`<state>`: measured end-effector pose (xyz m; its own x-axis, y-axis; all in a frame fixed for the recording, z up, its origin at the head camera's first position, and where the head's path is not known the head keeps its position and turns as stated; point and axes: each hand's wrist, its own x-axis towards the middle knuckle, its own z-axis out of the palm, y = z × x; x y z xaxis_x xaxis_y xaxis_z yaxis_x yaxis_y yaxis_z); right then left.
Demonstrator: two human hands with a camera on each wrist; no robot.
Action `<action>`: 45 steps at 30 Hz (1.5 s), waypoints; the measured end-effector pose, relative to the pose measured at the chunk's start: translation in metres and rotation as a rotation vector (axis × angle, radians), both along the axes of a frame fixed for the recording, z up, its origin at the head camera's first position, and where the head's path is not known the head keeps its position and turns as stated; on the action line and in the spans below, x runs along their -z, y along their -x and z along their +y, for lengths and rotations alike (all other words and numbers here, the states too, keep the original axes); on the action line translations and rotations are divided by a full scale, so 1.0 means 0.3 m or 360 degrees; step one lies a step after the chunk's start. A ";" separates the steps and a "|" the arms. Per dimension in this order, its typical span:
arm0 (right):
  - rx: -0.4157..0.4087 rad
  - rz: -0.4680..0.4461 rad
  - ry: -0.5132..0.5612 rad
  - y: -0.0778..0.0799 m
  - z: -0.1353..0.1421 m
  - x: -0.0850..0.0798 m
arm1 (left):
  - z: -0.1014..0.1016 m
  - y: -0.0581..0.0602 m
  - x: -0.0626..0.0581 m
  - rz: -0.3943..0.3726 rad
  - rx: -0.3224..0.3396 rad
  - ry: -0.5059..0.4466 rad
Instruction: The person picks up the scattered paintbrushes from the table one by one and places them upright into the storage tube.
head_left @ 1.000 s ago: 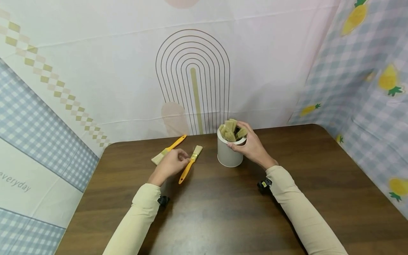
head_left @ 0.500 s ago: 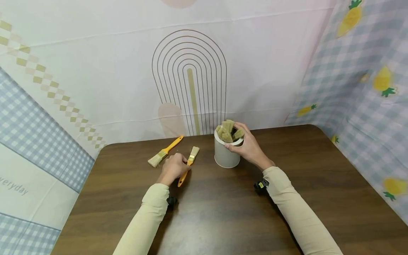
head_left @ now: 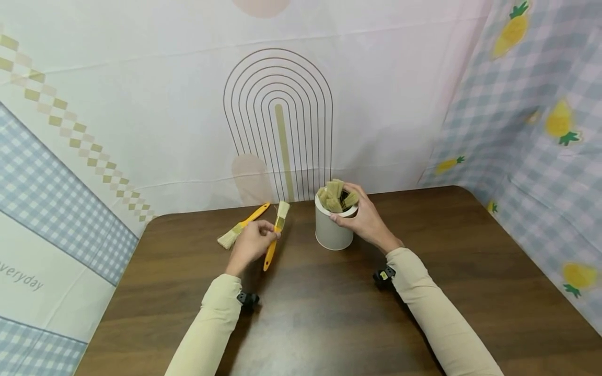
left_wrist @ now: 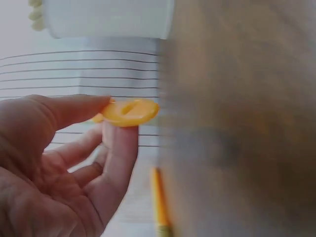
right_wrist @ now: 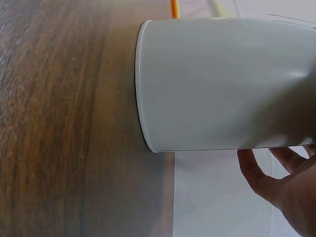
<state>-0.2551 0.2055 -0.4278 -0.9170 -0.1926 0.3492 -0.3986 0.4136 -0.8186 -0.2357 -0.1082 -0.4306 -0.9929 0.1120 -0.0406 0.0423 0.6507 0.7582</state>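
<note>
Between thumb and fingers, my left hand (head_left: 253, 243) pinches a paintbrush (head_left: 269, 256) with a yellow-orange handle, its pale bristles pointing up and away. The left wrist view shows the handle's end, with its hole, facing the camera. My right hand (head_left: 369, 218) grips a light grey can (head_left: 332, 232) near its rim from the right side, thumb in front and fingers behind. Several paintbrushes (head_left: 334, 198) stand bristles-up in the can, their handles hidden inside. Another yellow-handled paintbrush (head_left: 257, 212) lies on the table just beyond my left hand.
Dark wood table (head_left: 329, 313) under both hands. A white cloth (head_left: 395, 104) printed with arches hangs behind its back edge, close to the can. Checked fabric (head_left: 527, 151) with yellow fruit hangs on the right.
My left hand has taken hold of the nearer paintbrush, and its bristle end has lifted off the table. My right hand keeps its grip on the can.
</note>
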 end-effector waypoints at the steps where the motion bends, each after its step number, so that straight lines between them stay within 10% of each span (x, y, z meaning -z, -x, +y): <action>1: 0.0000 0.0002 0.0006 -0.001 0.001 0.000 | 0.001 0.002 -0.013 0.0038 0.0005 -0.0064; 9: 0.0015 0.0009 0.0014 -0.011 -0.025 0.005 | 0.038 0.001 -0.190 0.0357 0.0059 -0.0518; 25: 0.0085 0.0032 -0.0014 -0.023 -0.143 0.005 | 0.137 0.022 -0.507 0.0717 0.0185 -0.0827; 36: 0.0101 -0.0011 -0.0053 -0.019 -0.197 0.006 | 0.211 0.115 -0.495 0.0651 0.0213 -0.0840; 45: 0.0110 0.0031 -0.0064 -0.016 -0.202 0.008 | 0.259 0.106 -0.391 0.0831 0.0246 -0.0305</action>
<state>-0.2504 0.1449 -0.4301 -0.9218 -0.1430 0.3602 -0.3833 0.4731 -0.7932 -0.2676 -0.0304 -0.3132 -0.8472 0.2145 0.4860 0.5266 0.4600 0.7150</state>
